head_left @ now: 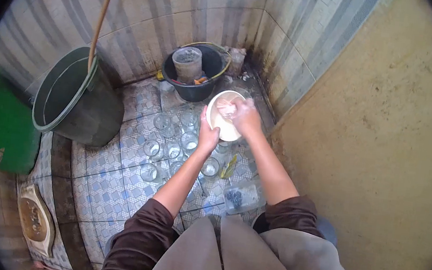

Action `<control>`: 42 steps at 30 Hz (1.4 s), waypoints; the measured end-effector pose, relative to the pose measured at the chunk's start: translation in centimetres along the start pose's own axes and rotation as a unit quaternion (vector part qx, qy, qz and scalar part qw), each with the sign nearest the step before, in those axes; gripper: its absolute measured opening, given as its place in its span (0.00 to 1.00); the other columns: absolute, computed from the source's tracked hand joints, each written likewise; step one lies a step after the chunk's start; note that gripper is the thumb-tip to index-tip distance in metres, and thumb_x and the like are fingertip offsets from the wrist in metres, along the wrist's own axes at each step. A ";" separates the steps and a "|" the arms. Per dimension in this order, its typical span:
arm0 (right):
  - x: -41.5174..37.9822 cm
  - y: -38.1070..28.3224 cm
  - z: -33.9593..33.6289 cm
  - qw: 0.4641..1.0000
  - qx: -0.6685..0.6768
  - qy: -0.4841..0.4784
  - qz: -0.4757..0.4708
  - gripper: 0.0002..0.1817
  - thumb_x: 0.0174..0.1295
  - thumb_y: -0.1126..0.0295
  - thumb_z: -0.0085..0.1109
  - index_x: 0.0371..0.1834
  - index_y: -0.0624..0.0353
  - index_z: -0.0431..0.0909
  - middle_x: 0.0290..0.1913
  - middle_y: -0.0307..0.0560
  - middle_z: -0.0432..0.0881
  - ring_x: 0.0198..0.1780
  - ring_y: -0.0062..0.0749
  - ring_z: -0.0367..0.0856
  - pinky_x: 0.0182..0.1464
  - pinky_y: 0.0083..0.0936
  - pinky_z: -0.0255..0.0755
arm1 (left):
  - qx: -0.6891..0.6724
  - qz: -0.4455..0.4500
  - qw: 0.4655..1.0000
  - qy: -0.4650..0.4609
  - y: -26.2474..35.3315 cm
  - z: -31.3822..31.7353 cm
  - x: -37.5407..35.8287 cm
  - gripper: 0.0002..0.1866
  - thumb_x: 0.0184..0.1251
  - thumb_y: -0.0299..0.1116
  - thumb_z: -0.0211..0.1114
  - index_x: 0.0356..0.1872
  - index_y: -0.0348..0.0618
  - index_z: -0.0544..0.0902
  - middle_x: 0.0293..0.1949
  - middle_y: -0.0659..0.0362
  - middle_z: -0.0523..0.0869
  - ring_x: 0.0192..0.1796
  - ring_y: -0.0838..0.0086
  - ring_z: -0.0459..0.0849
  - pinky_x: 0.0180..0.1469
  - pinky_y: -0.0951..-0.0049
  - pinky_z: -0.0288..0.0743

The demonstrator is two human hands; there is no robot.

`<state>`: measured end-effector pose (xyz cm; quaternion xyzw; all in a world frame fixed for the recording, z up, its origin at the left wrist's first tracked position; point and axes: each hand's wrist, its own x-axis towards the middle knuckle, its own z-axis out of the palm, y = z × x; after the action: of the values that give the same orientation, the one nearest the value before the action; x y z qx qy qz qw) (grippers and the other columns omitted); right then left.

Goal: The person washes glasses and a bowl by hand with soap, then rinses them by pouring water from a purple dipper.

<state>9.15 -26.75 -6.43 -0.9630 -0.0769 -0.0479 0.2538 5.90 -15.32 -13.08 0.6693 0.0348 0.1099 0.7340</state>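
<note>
On my feed, the left hand (208, 136) grips the white bowl (229, 130) by its near left side, holding it tilted above the tiled floor (96, 196). I see the right hand (246, 118) inside it, clasping a pale wad (225, 107) against the bowl. Below, glasses (173, 151) cluster on the floor; the black tub (193, 93) sits just beyond the bowl.

a smooth, faintly glossy finish is seen on the white bowl (226, 127); a soft, crumpled texture is shown by the pale wad (224, 107). glass-like, shiny walls are seen on the clear tumblers (189, 141). dull plastic is suggested by the large bin (99, 119) and the black basin (194, 94). the floor (97, 196) is covered in smooth tile; the sleeves (134, 240) are made of matt cloth.
</note>
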 end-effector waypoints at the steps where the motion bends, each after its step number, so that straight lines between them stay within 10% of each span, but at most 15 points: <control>1: 0.2 0.6 2.0 0.991 0.004 0.058 -0.123 0.14 0.52 0.63 0.49 0.42 0.54 0.70 0.39 0.58 0.71 0.40 0.51 0.72 0.42 0.38 0.67 | -0.008 -0.013 1.000 -0.015 -0.8 -0.3 0.4 0.39 0.39 0.15 0.46 0.60 0.47 0.49 0.54 0.49 0.62 0.54 0.60 0.66 0.53 0.66 0.67; 2: 0.4 1.2 4.0 0.963 -0.007 0.117 -0.242 0.13 0.53 0.65 0.47 0.41 0.52 0.71 0.36 0.56 0.71 0.41 0.51 0.71 0.42 0.38 0.67 | -0.010 -0.005 1.000 -0.005 0.9 -0.4 0.1 0.39 0.39 0.15 0.46 0.60 0.47 0.49 0.54 0.49 0.62 0.54 0.60 0.66 0.53 0.66 0.67; 5: -2.2 -1.9 5.1 0.986 0.158 -0.004 -0.048 0.14 0.53 0.65 0.47 0.43 0.54 0.71 0.41 0.56 0.72 0.44 0.49 0.71 0.44 0.37 0.66 | -0.125 -0.164 0.976 -0.069 4.5 -1.2 -1.4 0.38 0.41 0.15 0.44 0.59 0.54 0.50 0.53 0.51 0.62 0.51 0.53 0.68 0.24 0.58 0.79; 8: -2.1 -1.9 6.6 0.948 0.300 -0.108 -0.020 0.16 0.53 0.65 0.45 0.44 0.55 0.72 0.43 0.56 0.73 0.45 0.47 0.71 0.44 0.36 0.67 | -0.071 -0.233 0.965 -0.092 5.3 -3.6 -1.4 0.37 0.37 0.16 0.45 0.56 0.53 0.52 0.50 0.51 0.65 0.46 0.56 0.73 0.28 0.56 0.79; 10: -1.8 -3.6 2.3 0.920 -0.141 -0.335 -0.148 0.18 0.53 0.63 0.44 0.46 0.57 0.72 0.46 0.55 0.73 0.47 0.42 0.72 0.44 0.31 0.69 | -0.070 -0.239 0.964 -0.098 5.8 -4.9 -1.1 0.38 0.36 0.17 0.46 0.57 0.51 0.52 0.49 0.50 0.66 0.43 0.55 0.75 0.26 0.57 0.79; 16: 0.2 0.9 3.9 0.875 -0.186 0.040 -0.445 0.15 0.48 0.69 0.46 0.42 0.51 0.71 0.37 0.49 0.74 0.41 0.40 0.73 0.36 0.35 0.70 | -0.037 -0.303 0.933 -0.191 7.8 -4.2 -1.1 0.38 0.35 0.19 0.46 0.57 0.52 0.53 0.48 0.51 0.66 0.43 0.55 0.75 0.28 0.58 0.80; 20: -1.9 -2.6 4.3 0.960 -0.167 0.128 -0.186 0.16 0.52 0.66 0.47 0.44 0.59 0.67 0.41 0.55 0.73 0.43 0.43 0.72 0.39 0.35 0.69 | -0.071 -0.238 0.968 -0.045 7.6 -3.1 -1.4 0.41 0.36 0.21 0.45 0.60 0.59 0.49 0.54 0.53 0.62 0.48 0.55 0.71 0.27 0.58 0.79; 22: -2.4 -4.5 4.1 0.971 -0.022 -0.238 -0.018 0.16 0.55 0.65 0.44 0.43 0.65 0.66 0.42 0.59 0.72 0.42 0.47 0.72 0.40 0.36 0.69 | -0.070 -0.217 0.973 -0.042 6.3 -2.7 -2.0 0.35 0.49 0.27 0.46 0.61 0.63 0.48 0.57 0.53 0.59 0.51 0.54 0.68 0.27 0.57 0.79; 24: -2.4 -4.6 4.8 0.972 0.161 -0.162 0.057 0.16 0.57 0.65 0.41 0.41 0.68 0.66 0.41 0.62 0.72 0.39 0.51 0.73 0.39 0.37 0.69 | -0.078 -0.188 0.978 -0.045 6.1 -2.3 -2.3 0.26 0.61 0.39 0.44 0.61 0.65 0.49 0.58 0.53 0.58 0.53 0.54 0.66 0.27 0.57 0.78; 26: -2.3 -3.5 7.3 0.767 0.613 -0.056 0.181 0.16 0.57 0.64 0.39 0.40 0.67 0.68 0.36 0.66 0.74 0.37 0.53 0.74 0.39 0.37 0.68 | -0.063 -0.195 0.977 -0.052 6.0 -2.4 -2.4 0.25 0.61 0.43 0.43 0.60 0.64 0.49 0.57 0.53 0.59 0.52 0.54 0.67 0.27 0.56 0.78; 28: -2.2 -3.4 6.3 0.761 0.608 -0.061 0.217 0.17 0.55 0.63 0.41 0.41 0.65 0.69 0.35 0.66 0.74 0.36 0.55 0.75 0.39 0.38 0.68 | -0.040 -0.207 0.976 -0.059 5.9 -2.4 -2.5 0.25 0.62 0.49 0.40 0.60 0.63 0.49 0.56 0.52 0.60 0.51 0.55 0.69 0.28 0.54 0.77; 30: -1.5 -2.4 4.9 0.926 0.225 -0.302 -0.006 0.18 0.55 0.63 0.39 0.43 0.64 0.68 0.32 0.60 0.74 0.35 0.42 0.76 0.32 0.33 0.71 | -0.030 -0.213 0.974 -0.064 6.0 -2.6 -2.3 0.26 0.62 0.52 0.39 0.60 0.63 0.48 0.56 0.52 0.61 0.50 0.56 0.70 0.28 0.53 0.77; 33: -2.1 -2.5 2.8 0.983 0.050 -0.167 -0.054 0.18 0.52 0.60 0.45 0.42 0.59 0.70 0.34 0.61 0.73 0.38 0.48 0.74 0.38 0.37 0.69 | -0.101 -0.279 0.952 -0.080 6.2 -4.0 -1.5 0.28 0.61 0.55 0.37 0.58 0.54 0.49 0.55 0.52 0.62 0.49 0.57 0.72 0.31 0.52 0.77; 38: -0.9 -2.3 0.7 0.950 -0.079 0.039 -0.301 0.16 0.48 0.64 0.49 0.41 0.55 0.73 0.43 0.54 0.70 0.38 0.51 0.72 0.42 0.39 0.68 | -0.083 -0.237 0.965 -0.076 6.3 -4.5 -0.8 0.28 0.61 0.54 0.39 0.59 0.54 0.48 0.54 0.51 0.63 0.48 0.57 0.73 0.32 0.52 0.77; 42: -0.5 -2.0 2.8 0.927 -0.120 -0.251 -0.252 0.13 0.48 0.66 0.48 0.37 0.55 0.76 0.43 0.54 0.71 0.41 0.49 0.72 0.43 0.34 0.68 | -0.070 -0.184 0.980 -0.042 6.8 -3.7 -1.6 0.28 0.61 0.54 0.38 0.58 0.53 0.48 0.55 0.50 0.61 0.51 0.57 0.71 0.33 0.50 0.76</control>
<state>8.46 -23.74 -7.94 -0.9155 -0.3724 0.1241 0.0881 2.80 -11.50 -6.92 0.6027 0.1188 -0.0527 0.7873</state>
